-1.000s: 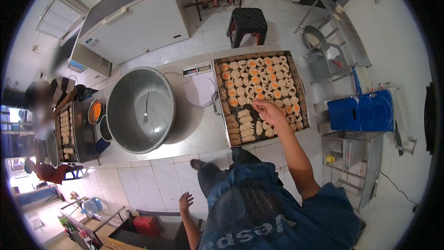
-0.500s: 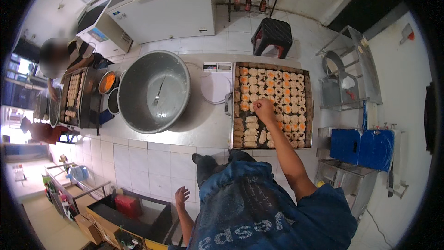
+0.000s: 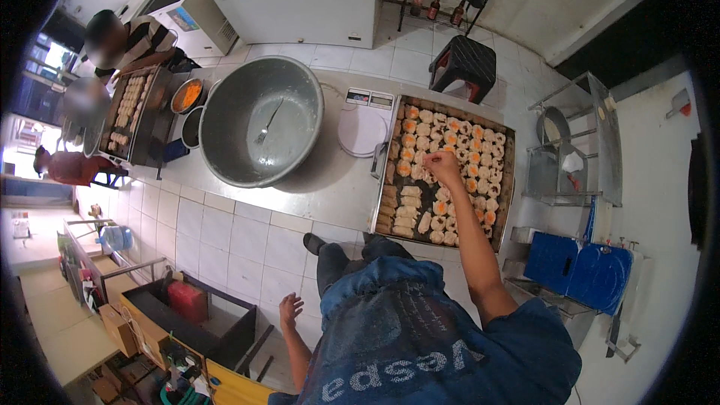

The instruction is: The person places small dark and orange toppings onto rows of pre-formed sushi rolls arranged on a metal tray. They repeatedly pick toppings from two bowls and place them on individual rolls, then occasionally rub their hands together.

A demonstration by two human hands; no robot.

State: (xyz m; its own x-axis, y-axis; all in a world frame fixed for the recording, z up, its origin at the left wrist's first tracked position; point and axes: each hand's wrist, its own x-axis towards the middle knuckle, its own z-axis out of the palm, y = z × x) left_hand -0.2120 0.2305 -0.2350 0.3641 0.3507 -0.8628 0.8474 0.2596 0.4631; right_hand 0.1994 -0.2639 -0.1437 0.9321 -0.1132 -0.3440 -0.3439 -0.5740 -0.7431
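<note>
A large dark baking tray (image 3: 508, 151) lies on the steel counter, filled with several rows of round pastries (image 3: 465, 139), some topped orange, and pale oblong pieces (image 3: 409, 210) at its near left. My right hand (image 3: 442, 167) reaches over the tray's middle with its fingers bunched downward onto the pastries; what the fingertips hold is hidden. My left hand (image 3: 289, 307) hangs by my side with its fingers apart and nothing in it, above the tiled floor.
A big metal basin (image 3: 262, 131) with a spoon in it sits left of a white scale (image 3: 364, 124). Farther left are an orange-filled bowl (image 3: 187, 95), another pastry tray (image 3: 127, 112) and other people. A black stool (image 3: 465, 64), chest freezers and blue crates (image 3: 581, 274) stand around.
The view has swung, so the counter now sits lower and more to the right. My right hand stays over the middle of the tray, shifted slightly. My left hand still hangs at my side.
</note>
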